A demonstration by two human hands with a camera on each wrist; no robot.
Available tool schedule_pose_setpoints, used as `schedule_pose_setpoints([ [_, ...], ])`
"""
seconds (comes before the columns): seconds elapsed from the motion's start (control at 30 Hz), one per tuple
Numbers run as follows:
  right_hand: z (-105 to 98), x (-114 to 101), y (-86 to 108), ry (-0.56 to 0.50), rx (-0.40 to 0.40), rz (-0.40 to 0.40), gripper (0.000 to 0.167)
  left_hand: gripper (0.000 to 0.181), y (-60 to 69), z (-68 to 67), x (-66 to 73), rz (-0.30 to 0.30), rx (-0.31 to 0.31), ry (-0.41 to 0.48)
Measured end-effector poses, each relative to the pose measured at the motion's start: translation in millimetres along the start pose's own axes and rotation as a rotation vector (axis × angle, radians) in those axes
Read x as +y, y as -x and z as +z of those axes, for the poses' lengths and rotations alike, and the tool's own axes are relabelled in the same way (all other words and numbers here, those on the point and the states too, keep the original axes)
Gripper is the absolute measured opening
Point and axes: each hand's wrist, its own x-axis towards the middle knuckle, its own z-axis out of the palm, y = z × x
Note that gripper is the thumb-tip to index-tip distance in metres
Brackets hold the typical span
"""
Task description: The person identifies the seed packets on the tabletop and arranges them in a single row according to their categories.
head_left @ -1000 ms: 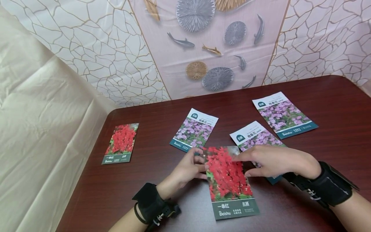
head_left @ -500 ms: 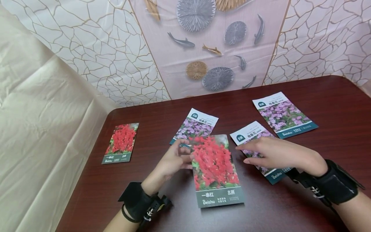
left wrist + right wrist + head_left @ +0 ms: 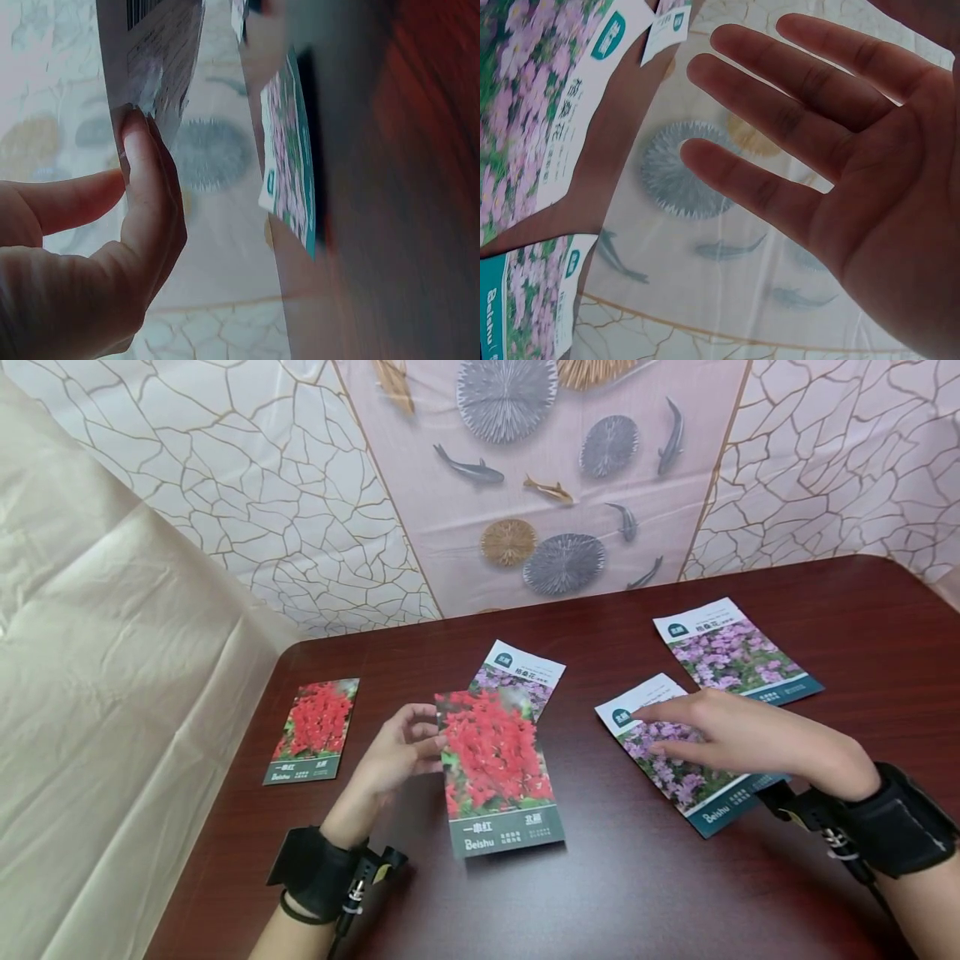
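My left hand (image 3: pixel 396 752) pinches the left edge of a seed packet (image 3: pixel 495 760) with red flowers and a dark green bottom band. In the left wrist view the thumb is at the edge of that packet (image 3: pixel 154 60) and the fingers lie behind it, against its printed back. It is held above the table, partly covering a purple-flower seed packet (image 3: pixel 522 670). My right hand (image 3: pixel 738 735) hovers over a second purple-flower packet (image 3: pixel 675 768) and holds nothing; in the right wrist view its fingers (image 3: pixel 772 112) are spread and straight.
Another red-flower packet (image 3: pixel 313 731) lies at the table's left side. A third purple-flower packet (image 3: pixel 738 647) lies at the back right. Behind the dark red table (image 3: pixel 600 902) hangs a patterned cloth (image 3: pixel 570 527); a cream cloth (image 3: pixel 112 693) hangs at the left.
My left hand has carried the red-flower packet leftward and slightly away from me. My right hand has let go of that packet and drawn off to the right.
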Motion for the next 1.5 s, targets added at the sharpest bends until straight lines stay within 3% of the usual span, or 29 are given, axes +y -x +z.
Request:
schedule_pose_setpoints([
  [0.37,-5.2,26.8,4.5,0.024,0.082,0.014,0.033,0.038,-5.3,-40.5,-6.1,-0.049,0.125,-0.024],
  [0.73,-8.2,40.1,6.9,0.056,0.092,0.082,0.033,0.043,-11.0,-73.2,-11.6,-0.073,0.210,-0.114],
  [1.03,-5.8,45.6,7.3,0.080,0.081,0.101,0.033,0.042,-20.5,-86.7,-14.3,-0.097,0.273,-0.199],
  [1.5,-4.9,46.6,7.3,0.088,0.037,0.168,0.034,0.047,-28.4,-95.0,-22.2,-0.142,0.295,-0.069],
])
